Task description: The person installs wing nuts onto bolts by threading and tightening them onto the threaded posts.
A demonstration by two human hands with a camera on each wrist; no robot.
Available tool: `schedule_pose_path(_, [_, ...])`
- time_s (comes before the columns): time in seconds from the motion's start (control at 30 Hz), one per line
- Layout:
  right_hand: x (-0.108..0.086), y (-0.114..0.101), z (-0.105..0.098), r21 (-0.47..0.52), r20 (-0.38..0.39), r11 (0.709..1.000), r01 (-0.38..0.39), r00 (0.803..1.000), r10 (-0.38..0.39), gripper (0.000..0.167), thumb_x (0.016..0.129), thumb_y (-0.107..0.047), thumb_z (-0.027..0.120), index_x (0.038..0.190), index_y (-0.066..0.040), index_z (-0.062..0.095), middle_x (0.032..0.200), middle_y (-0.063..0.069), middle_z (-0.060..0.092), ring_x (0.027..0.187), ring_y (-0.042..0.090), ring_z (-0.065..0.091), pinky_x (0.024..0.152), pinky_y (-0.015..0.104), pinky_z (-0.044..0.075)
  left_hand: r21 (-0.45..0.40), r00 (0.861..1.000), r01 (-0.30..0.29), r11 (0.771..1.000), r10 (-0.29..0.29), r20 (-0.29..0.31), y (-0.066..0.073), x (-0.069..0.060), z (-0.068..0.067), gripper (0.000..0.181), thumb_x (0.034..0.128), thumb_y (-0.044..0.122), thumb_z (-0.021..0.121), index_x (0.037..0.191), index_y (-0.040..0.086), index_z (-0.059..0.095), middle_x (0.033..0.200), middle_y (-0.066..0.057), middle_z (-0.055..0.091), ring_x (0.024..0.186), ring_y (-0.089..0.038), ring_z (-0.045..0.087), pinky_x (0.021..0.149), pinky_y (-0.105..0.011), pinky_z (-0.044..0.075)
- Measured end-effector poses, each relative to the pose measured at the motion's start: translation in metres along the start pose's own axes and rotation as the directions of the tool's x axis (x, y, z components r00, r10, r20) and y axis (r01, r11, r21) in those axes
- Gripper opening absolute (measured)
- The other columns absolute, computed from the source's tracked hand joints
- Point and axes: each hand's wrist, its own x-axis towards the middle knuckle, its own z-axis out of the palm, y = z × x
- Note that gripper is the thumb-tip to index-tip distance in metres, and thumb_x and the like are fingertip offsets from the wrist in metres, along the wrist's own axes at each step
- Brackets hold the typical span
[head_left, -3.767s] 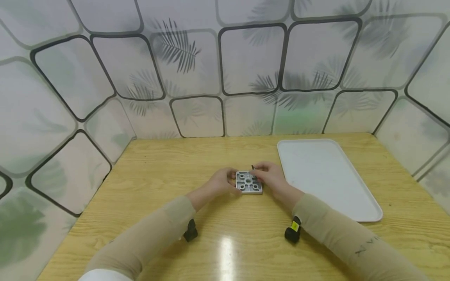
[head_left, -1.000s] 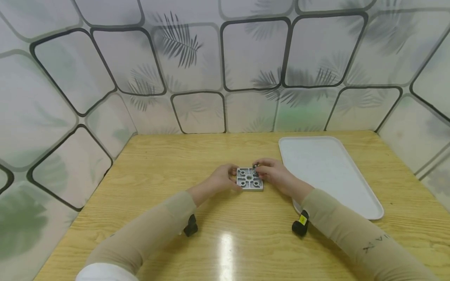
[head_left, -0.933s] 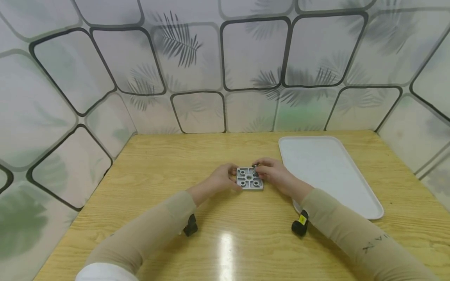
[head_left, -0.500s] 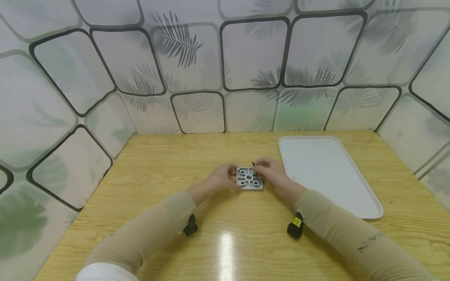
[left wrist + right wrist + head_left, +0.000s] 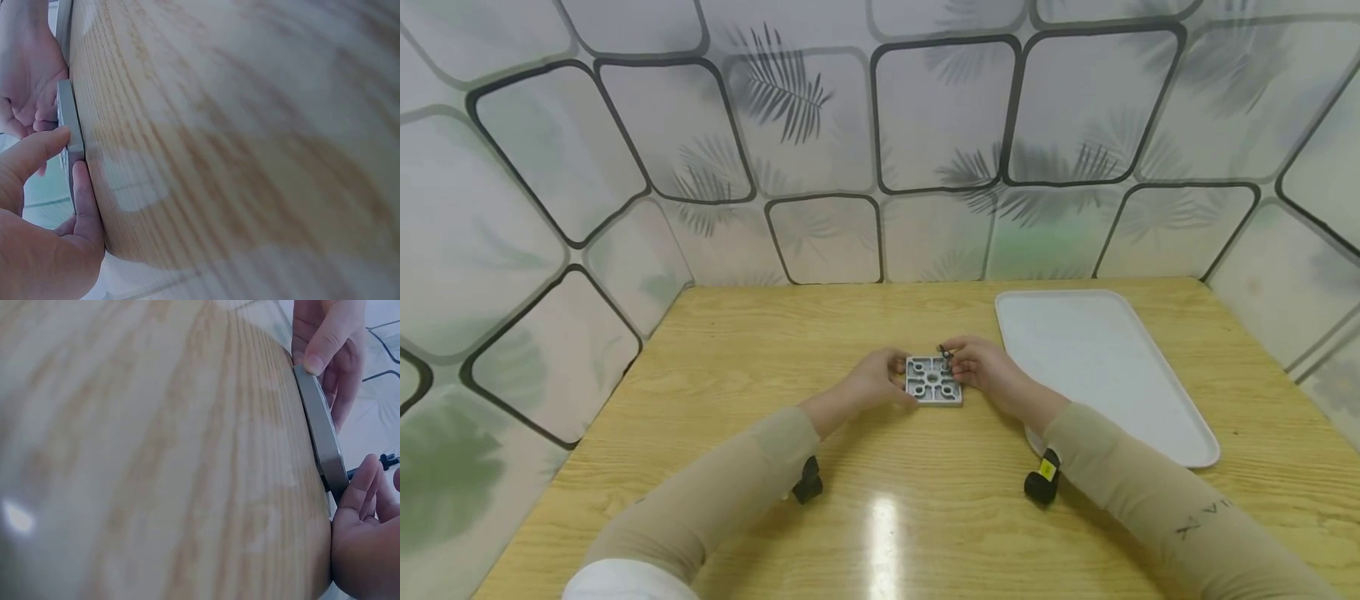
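Observation:
A square grey metal plate [image 5: 932, 379], with round holes and raised ribs on its upper face, lies about level at the table's middle. My left hand [image 5: 880, 382] grips its left side; in the left wrist view the thumb rests on an edge of the plate [image 5: 72, 122]. At the far right corner stands a small dark screw [image 5: 946, 353] with a projecting head. My right hand [image 5: 983, 367] has its curled fingers at this screw. The right wrist view shows the screw's black head [image 5: 389, 462] above the fingers, a bit of thread, and something dark under the plate's corner.
A white tray [image 5: 1097, 367] lies on the wooden table [image 5: 760, 350] to the right, partly under my right forearm. Patterned walls [image 5: 820, 150] enclose the table at the back and both sides. Black wrist cameras [image 5: 1041, 479] hang below both sleeves.
My right hand has shifted back and forth at the screw, its fingers changing position; it now sits slightly farther right than half a second ago. The left hand and the plate stay put.

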Motion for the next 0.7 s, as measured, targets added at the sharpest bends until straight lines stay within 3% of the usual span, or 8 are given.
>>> schedule_pose_path(0.13, [-0.0005,0.0011,-0.0002,-0.035,0.016,0.999,0.013,1.000,-0.013,0.052,0.106,-0.006,0.041,0.154,0.013,0.042,0.113,-0.006,0.065,0.087,0.003,0.056,0.080,0.015,0.053,0.011,1.000,-0.005,1.000,0.005,-0.002,-0.0002,0.0007,0.0004,0.084,0.0749,-0.007,0.089,0.150,-0.004,0.051,0.129,-0.017,0.062,0.103,-0.021,0.067,0.098,-0.031,0.058])
schedule_pose_path(0.23, [-0.0016,0.0010,0.0006,-0.055,0.018,0.998,0.027,1.000,-0.026,0.050,0.106,-0.005,0.042,0.152,0.013,0.044,0.130,0.001,0.068,0.088,0.002,0.057,0.081,0.014,0.053,0.017,1.000,-0.007,1.000,0.007,-0.004,0.0001,0.0010,0.0001,0.084,0.0754,-0.006,0.089,0.151,-0.004,0.051,0.130,-0.016,0.062,0.103,-0.021,0.066,0.098,-0.032,0.057])
schedule_pose_path(0.4, [-0.0018,0.0007,0.0017,-0.099,0.007,0.995,0.026,1.000,-0.026,0.046,0.107,-0.006,0.045,0.149,0.013,0.048,0.154,0.017,0.057,0.093,0.001,0.057,0.083,0.012,0.053,0.016,1.000,0.004,1.000,-0.004,0.000,0.0006,0.0007,-0.0010,0.085,0.0763,-0.004,0.089,0.151,-0.003,0.050,0.132,-0.016,0.062,0.104,-0.021,0.066,0.100,-0.032,0.057])
schedule_pose_path(0.5, [-0.0009,0.0010,0.0018,-0.122,-0.009,0.992,0.020,1.000,-0.021,0.041,0.107,-0.007,0.049,0.144,0.011,0.053,0.155,0.019,0.055,0.098,0.001,0.057,0.083,0.012,0.054,0.019,1.000,0.005,1.000,-0.005,0.005,0.0013,0.0001,-0.0013,0.085,0.0761,-0.004,0.089,0.151,-0.003,0.050,0.132,-0.017,0.062,0.104,-0.021,0.068,0.100,-0.032,0.057])
schedule_pose_path(0.7, [-0.0022,0.0014,0.0027,-0.140,-0.039,0.990,0.010,0.999,-0.016,0.035,0.105,-0.010,0.058,0.136,0.006,0.060,0.139,0.011,0.060,0.102,0.005,0.058,0.083,0.014,0.055,0.017,1.000,0.003,1.000,-0.003,0.012,0.0009,-0.0013,-0.0017,0.084,0.0771,-0.004,0.089,0.152,-0.003,0.049,0.133,-0.017,0.062,0.104,-0.022,0.069,0.098,-0.031,0.058])
